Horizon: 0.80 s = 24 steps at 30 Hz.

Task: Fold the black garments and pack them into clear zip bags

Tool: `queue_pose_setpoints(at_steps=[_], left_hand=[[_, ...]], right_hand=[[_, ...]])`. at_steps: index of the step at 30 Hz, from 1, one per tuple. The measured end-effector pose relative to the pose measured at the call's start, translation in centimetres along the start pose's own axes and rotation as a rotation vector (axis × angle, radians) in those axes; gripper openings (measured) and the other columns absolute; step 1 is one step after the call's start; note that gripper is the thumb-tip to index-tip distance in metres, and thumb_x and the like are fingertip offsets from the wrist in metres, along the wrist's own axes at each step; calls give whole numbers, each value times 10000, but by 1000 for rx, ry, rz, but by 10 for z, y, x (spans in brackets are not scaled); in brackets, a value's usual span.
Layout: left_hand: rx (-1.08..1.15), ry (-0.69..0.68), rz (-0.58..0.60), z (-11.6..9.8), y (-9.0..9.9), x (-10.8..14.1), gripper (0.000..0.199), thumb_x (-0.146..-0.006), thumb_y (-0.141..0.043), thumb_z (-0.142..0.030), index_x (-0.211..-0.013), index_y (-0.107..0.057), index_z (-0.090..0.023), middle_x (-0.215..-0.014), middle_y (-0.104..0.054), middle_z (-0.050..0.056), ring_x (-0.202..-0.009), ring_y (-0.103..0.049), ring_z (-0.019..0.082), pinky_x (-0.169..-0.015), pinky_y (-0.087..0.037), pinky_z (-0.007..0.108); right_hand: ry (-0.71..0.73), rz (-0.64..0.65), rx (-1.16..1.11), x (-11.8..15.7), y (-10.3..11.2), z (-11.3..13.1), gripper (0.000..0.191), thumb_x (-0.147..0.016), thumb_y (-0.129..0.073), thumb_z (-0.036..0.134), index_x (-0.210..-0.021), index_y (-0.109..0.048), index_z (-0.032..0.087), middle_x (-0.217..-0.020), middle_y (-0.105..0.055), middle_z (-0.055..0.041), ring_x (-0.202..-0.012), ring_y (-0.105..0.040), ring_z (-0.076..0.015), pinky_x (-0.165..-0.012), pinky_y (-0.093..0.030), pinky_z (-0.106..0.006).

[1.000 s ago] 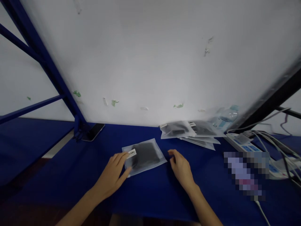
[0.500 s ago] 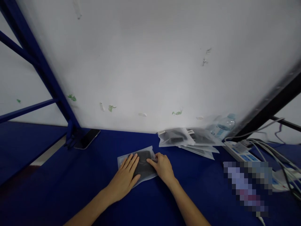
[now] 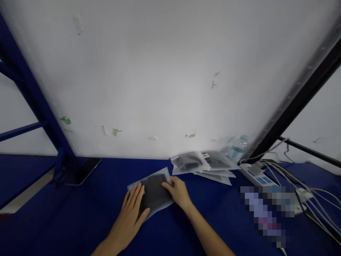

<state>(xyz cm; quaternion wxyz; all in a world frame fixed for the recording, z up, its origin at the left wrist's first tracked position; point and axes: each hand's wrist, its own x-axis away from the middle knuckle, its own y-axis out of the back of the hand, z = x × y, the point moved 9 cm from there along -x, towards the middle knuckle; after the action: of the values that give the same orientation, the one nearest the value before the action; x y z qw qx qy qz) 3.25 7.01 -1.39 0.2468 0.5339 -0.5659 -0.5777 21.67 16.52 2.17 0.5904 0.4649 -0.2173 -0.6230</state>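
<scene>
A frosted plastic bag [image 3: 156, 187] with something dark and flat inside lies tilted on the blue tabletop in front of me. My left hand [image 3: 130, 212] rests flat over its left side, fingers stretched and thumb apart. At the right edge, my right hand [image 3: 180, 192] pinches the bag, thumb on top and the other fingers curled at the rim, partly hidden. Beyond it, against the wall, is a pile of similar frosted bags [image 3: 190, 163] with dark contents and small white labels.
A phone [image 3: 84, 171] lies at the back left beside a blue metal frame [image 3: 44, 103]. Behind the bag pile stands a clear plastic bottle [image 3: 238, 148]. Farther right are a power strip [image 3: 262, 179], tangled cables [image 3: 317, 202] and a pixelated item [image 3: 263, 217].
My left hand has slid toward the bag's left, near side, baring more of the dark contents. My right hand keeps its hold on the right edge. The camera view has shifted.
</scene>
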Motion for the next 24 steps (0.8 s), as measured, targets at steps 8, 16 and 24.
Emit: queue_pose_setpoints(at_steps=[8, 16, 24], left_hand=[[2, -16, -13, 2, -5, 2, 753, -974, -397, -434, -1519, 78, -224, -1560, -244, 128, -1416, -254, 289, -1107, -304, 551], [-31, -34, -5, 2, -8, 4, 741, -977, -390, -439, -1520, 71, -234, -1556, -255, 122, -1411, -265, 295, -1101, -321, 560], [-72, -42, 34, 2, -11, 4, 752, -975, -396, -447, -1518, 82, -240, -1538, -296, 126, -1397, -298, 299, -1090, -339, 570]], right_hand=[[-135, -205, 190, -83, 77, -74, 321, -861, -558, 440, -782, -643, 140, -743, -662, -117, -760, -623, -248, -671, -414, -317], [269, -118, 286, -55, 18, -17, 367, -932, -461, 409, -1253, -576, 271, -1370, -536, -70, -1316, -402, -246, -1082, -262, -421], [323, -56, 318, -47, -5, -26, 504, -918, -443, 529, -1339, -525, 263, -1415, -494, -119, -1373, -332, -305, -1112, -183, -539]])
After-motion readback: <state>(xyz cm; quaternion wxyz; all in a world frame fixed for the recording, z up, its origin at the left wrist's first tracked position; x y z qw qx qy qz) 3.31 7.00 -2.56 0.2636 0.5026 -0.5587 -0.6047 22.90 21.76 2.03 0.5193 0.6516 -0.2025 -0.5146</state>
